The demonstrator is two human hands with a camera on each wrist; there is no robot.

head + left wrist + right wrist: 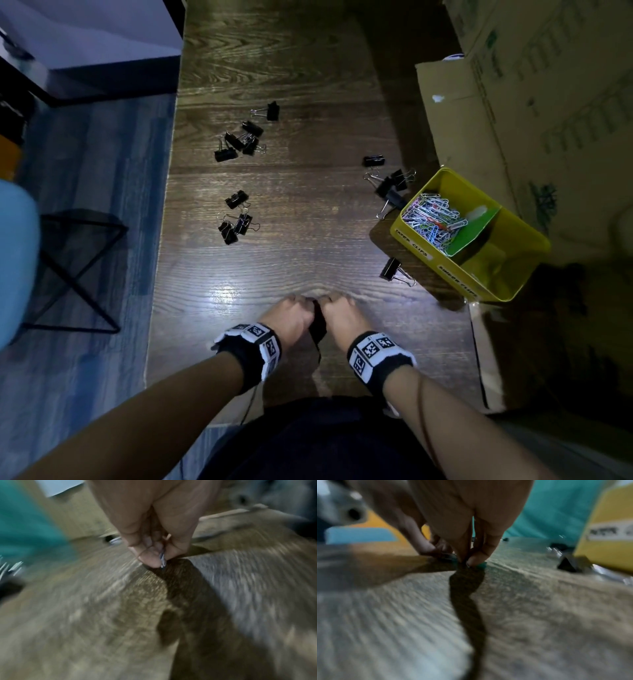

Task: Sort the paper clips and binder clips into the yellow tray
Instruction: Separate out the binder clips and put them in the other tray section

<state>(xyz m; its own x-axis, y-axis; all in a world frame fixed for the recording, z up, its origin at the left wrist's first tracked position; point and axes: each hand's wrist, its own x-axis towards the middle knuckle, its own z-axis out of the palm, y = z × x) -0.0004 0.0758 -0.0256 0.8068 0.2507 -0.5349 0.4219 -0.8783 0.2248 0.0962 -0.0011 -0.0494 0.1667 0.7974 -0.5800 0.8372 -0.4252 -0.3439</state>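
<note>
At the near edge of the table [308, 85] my left hand [291, 320] fingers [149, 559] pinch a striped paper clip [163, 559], thin, light and slippery, best nipped by its ends; my right hand [342, 322] fingers are pressed together at the tabletop, on what I cannot tell. Farther out lie binder clips [236, 216], stiff and springy, easiest lifted by their wire handles. At the right edge stands the yellow tray [513, 274], labelled "PAPER CLIPS"; its other label is unclear.

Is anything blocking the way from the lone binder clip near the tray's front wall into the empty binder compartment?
Nothing visible does. The lone binder clip lies on the table just left of the yellow tray, whose near compartment is open and looks empty.
</note>
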